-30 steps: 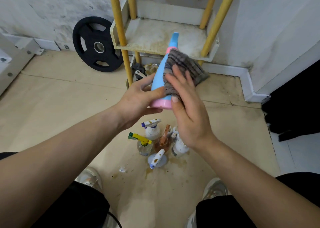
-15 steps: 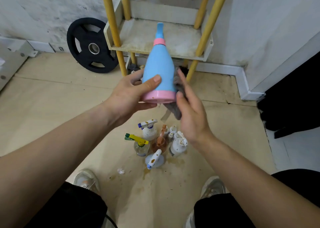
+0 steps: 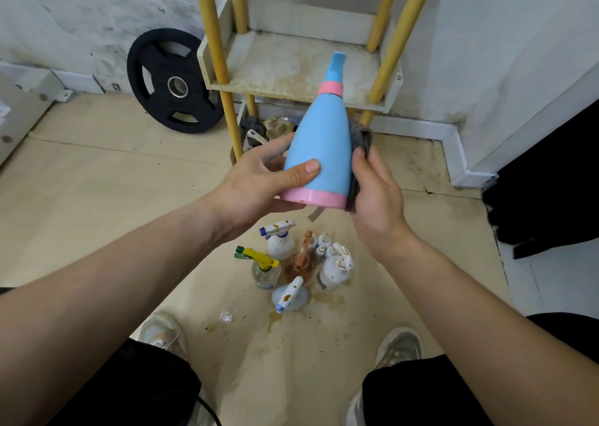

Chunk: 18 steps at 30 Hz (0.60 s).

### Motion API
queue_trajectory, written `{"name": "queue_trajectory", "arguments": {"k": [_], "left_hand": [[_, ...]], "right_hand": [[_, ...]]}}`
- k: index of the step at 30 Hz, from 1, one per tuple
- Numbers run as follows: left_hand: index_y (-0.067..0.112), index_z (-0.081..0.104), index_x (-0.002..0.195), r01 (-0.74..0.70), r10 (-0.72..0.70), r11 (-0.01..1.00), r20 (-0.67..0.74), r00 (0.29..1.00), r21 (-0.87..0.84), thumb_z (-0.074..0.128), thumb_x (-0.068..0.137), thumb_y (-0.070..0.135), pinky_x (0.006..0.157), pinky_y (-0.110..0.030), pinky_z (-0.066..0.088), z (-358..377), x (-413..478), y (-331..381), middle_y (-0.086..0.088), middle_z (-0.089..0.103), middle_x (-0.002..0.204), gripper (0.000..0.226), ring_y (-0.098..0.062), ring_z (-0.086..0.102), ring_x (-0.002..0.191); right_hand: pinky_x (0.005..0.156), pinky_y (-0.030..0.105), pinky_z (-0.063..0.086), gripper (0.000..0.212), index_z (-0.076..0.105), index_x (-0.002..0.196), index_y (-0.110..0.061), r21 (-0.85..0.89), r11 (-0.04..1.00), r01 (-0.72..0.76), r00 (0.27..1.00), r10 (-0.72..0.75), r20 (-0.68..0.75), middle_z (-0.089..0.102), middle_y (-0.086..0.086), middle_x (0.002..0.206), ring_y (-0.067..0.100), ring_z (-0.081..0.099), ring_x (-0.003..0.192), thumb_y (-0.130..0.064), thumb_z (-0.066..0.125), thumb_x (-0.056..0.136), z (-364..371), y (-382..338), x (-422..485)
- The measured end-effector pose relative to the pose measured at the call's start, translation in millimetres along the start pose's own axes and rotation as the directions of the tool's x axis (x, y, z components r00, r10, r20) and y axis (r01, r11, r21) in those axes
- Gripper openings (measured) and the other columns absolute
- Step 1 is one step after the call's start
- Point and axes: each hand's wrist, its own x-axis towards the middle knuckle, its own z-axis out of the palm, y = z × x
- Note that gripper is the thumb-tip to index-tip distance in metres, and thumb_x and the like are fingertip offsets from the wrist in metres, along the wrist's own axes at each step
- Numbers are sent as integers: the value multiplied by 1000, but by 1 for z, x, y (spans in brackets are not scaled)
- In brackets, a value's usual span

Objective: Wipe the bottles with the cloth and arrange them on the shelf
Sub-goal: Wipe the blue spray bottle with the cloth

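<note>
My left hand (image 3: 259, 179) grips a blue cone-shaped bottle (image 3: 324, 140) with a pink base and pink collar, thumb across its front, holding it upright in front of the shelf. My right hand (image 3: 376, 195) holds a grey cloth (image 3: 359, 140) against the bottle's right side; most of the cloth is hidden behind the bottle. The white shelf (image 3: 291, 92) with yellow posts stands behind, its stained board bare. Several dirty spray bottles (image 3: 291, 260) stand clustered on the floor below my hands.
A black weight plate (image 3: 171, 82) leans on the wall left of the shelf. Clutter (image 3: 269, 127) lies under the shelf. Brown stains (image 3: 275, 322) mark the floor by the bottles. My shoes (image 3: 162, 335) flank the cluster. A dark object (image 3: 551, 179) sits at right.
The cloth moved from the bottle's front to its right and back side. My right hand shifted right and lower, uncovering the blue body. My left hand kept hold of the bottle.
</note>
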Motion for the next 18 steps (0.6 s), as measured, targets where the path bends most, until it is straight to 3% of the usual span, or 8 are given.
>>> {"name": "queue_trajectory", "arguments": {"k": [1, 3, 6, 8, 11, 13, 15, 18], "left_hand": [[29, 61, 136, -2, 1, 1000, -25, 1000, -23, 77, 85, 33, 87, -44, 60, 0, 0, 1, -8, 71, 122, 54, -29, 71, 107], [28, 61, 135, 2, -4, 1000, -73, 997, -28, 73, 83, 37, 87, -43, 60, 0, 1, 3, -5, 73, 119, 54, -25, 71, 103], [30, 63, 132, -11, 16, 999, -155, 988, 34, 76, 84, 34, 84, -38, 59, 0, 3, 1, 0, 75, 109, 50, -18, 71, 92], [32, 63, 129, -63, 92, 988, -217, 972, 139, 81, 83, 28, 83, -34, 60, 3, 4, -4, 13, 73, 97, 49, -15, 70, 90], [39, 62, 122, -179, 261, 928, -227, 938, 327, 86, 78, 33, 87, -29, 58, 9, 4, -13, 12, 71, 102, 51, -12, 66, 103], [37, 59, 130, -203, 346, 834, -201, 916, 513, 87, 73, 42, 87, -26, 54, 11, 3, -17, 7, 66, 108, 64, -17, 60, 106], [37, 54, 136, -165, 377, 748, -207, 903, 643, 89, 69, 37, 80, -4, 39, 16, -1, -17, 15, 53, 104, 75, -12, 48, 107], [37, 53, 132, -163, 393, 717, -200, 897, 677, 87, 66, 25, 75, 2, 35, 22, -4, -17, 17, 44, 100, 76, -7, 41, 106]], "right_hand": [[87, 33, 60, 42, 42, 153, -21, 42, 998, -51, 999, 50, 9, 59, 0, 143, 17, 65, 119, -18, 37, 111, 2, 1, -4], [90, 32, 60, 44, 40, 153, -25, 47, 997, -59, 998, 57, 29, 56, 1, 146, 16, 63, 120, -14, 36, 111, 4, 7, -11], [97, 30, 47, 46, 40, 150, -40, -246, 955, 167, 985, -152, 79, 54, 1, 144, 10, 56, 112, -23, 41, 107, 3, 13, -19], [104, 33, 38, 46, 43, 146, -45, -391, 878, 276, 961, -241, 137, 48, -5, 155, 11, 48, 117, -26, 41, 104, 7, 16, -22], [118, 31, 33, 49, 43, 152, -29, -390, 878, 276, 961, -242, 135, 28, -14, 164, -3, 28, 147, -24, 41, 104, 13, 17, -21], [116, 21, 31, 52, 41, 154, -25, -345, 907, 241, 970, -225, 88, 22, -13, 167, -13, 20, 146, -26, 41, 102, 12, 16, -13], [111, 9, 26, 55, 37, 155, -24, -350, 909, 226, 974, -220, 60, 18, -8, 169, -21, 17, 142, -28, 40, 101, 8, 17, -7], [113, 10, 22, 56, 31, 158, -24, -502, 810, 304, 950, -294, 101, 11, -12, 167, -18, 11, 144, -27, 37, 102, 5, 17, -8]]}}
